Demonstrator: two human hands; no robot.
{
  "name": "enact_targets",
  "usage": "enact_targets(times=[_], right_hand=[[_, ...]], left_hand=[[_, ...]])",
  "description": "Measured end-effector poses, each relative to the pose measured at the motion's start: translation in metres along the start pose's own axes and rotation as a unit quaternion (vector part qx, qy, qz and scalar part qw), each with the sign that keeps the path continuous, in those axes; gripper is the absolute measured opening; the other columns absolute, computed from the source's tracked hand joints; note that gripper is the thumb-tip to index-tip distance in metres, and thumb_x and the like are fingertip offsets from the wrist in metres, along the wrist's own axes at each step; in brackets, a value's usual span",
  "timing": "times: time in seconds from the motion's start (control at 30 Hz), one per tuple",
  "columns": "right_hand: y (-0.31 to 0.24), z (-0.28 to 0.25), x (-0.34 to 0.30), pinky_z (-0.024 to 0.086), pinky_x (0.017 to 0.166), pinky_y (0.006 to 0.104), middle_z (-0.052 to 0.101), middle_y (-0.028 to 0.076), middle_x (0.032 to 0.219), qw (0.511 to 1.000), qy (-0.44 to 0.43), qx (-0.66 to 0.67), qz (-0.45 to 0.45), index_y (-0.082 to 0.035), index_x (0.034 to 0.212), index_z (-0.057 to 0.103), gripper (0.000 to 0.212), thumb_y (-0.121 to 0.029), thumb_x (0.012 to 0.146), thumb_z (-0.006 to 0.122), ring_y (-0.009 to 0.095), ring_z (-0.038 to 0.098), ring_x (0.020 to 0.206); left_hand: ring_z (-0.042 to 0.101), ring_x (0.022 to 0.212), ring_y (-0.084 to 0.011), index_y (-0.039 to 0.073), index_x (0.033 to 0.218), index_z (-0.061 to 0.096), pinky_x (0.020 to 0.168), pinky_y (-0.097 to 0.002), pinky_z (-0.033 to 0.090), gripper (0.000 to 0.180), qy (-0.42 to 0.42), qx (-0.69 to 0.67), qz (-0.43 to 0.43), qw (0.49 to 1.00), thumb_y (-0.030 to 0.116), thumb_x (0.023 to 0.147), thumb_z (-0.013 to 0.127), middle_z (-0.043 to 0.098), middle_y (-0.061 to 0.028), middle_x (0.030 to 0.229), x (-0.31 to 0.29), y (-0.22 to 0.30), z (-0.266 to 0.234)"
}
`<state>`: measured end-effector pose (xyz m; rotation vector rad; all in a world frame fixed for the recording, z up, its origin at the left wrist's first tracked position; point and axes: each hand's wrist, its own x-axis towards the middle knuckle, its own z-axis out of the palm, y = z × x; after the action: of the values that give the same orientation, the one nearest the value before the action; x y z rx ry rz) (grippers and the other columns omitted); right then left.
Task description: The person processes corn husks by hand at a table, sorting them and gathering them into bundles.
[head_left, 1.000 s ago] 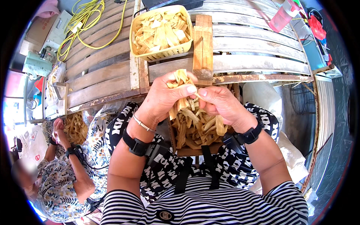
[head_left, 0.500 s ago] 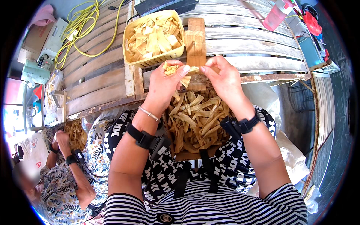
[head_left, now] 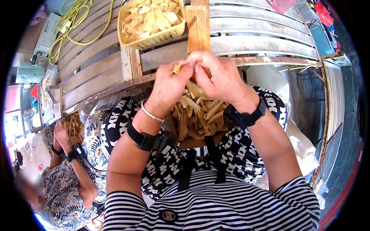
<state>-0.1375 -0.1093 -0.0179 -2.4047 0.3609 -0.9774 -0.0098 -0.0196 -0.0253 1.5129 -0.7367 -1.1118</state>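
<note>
My left hand (head_left: pixel 168 84) is closed around a crumpled, pale yellow dried strip (head_left: pixel 176 69), whose end pokes out beside the thumb. Against it presses my right hand (head_left: pixel 224 80), its fingers curled; what lies between its fingertips is hidden. Both hands meet over a box (head_left: pixel 187 144) on my lap, which is filled with long brownish-yellow dried strips (head_left: pixel 203 115). Just beyond my fingers an upright wooden piece (head_left: pixel 196 29) stands at the edge of the slatted table. To its left, a pale yellow plastic basket (head_left: pixel 156 41) holds flatter, lighter pieces (head_left: pixel 152 19).
The slatted wooden table (head_left: pixel 94 73) has a rusty front edge. A coiled yellow cable (head_left: pixel 61 29) lies on it at the left, and a pink bottle (head_left: pixel 282 5) stands far right. At my left sits another person (head_left: pixel 67 184), hands together near more strips (head_left: pixel 74 129).
Both hands have come together and closed more tightly, hiding the stretch of strip between them. The view has shifted, so the basket and table sit higher. The other person's hands have risen.
</note>
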Motion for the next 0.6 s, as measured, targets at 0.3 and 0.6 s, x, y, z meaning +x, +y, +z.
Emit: enact_targets(times=[0.3, 0.6], right_hand=[[-0.01, -0.031, -0.002, 0.037, 0.05, 0.0203, 0.051, -0.005, 0.06, 0.958, -0.05, 0.22, 0.176, -0.004, 0.085, 0.062, 0.015, -0.015, 0.091, 0.054, 0.002, 0.044, 0.055], [-0.011, -0.016, -0.021, 0.046, 0.046, 0.0224, 0.05, -0.005, 0.062, 0.582, -0.166, 0.621, 0.498, -0.006, 0.095, 0.059, 0.018, -0.02, 0.085, 0.062, 0.004, 0.04, 0.043]], left_hand=[[0.055, 0.058, -0.0078, 0.0, 0.089, 0.065, 0.054, -0.0196, 0.045, 0.031, -0.459, -0.197, -0.066, 0.864, 0.029, 0.079, 0.068, 0.058, -0.0018, 0.064, -0.037, 0.028, -0.002], [0.062, 0.073, -0.0196, 0.009, 0.099, 0.069, 0.066, -0.0238, 0.049, 0.033, -0.102, 0.338, 0.37, 0.859, 0.005, 0.066, 0.071, 0.061, -0.0069, 0.083, -0.016, 0.024, -0.013]])
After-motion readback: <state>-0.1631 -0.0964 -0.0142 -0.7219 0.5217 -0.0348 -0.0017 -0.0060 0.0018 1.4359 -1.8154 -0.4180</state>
